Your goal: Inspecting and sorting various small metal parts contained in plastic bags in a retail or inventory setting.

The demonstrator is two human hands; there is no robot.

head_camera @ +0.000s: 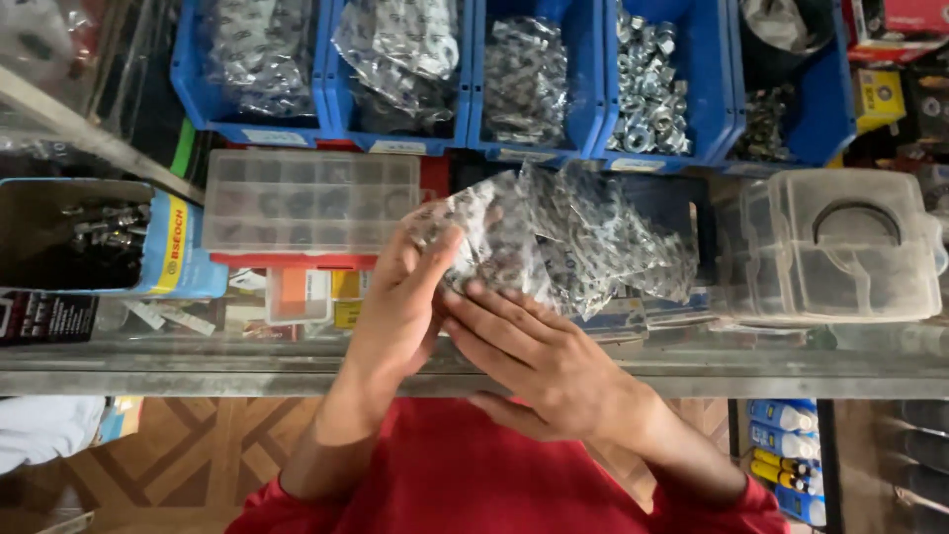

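A crinkled clear plastic bag full of small metal nuts or washers is held above a glass counter. My left hand grips its left end, thumb and fingers pinching the plastic. Fingers of my right hand press on the bag's lower edge from beneath and in front. Both hands meet at the bag's left part, while the rest of the bag spreads out to the right.
Blue bins with bagged and loose metal hardware line the back. A clear compartment box lies at left, a clear plastic container at right, an open blue carton at far left. Bottles stand below right.
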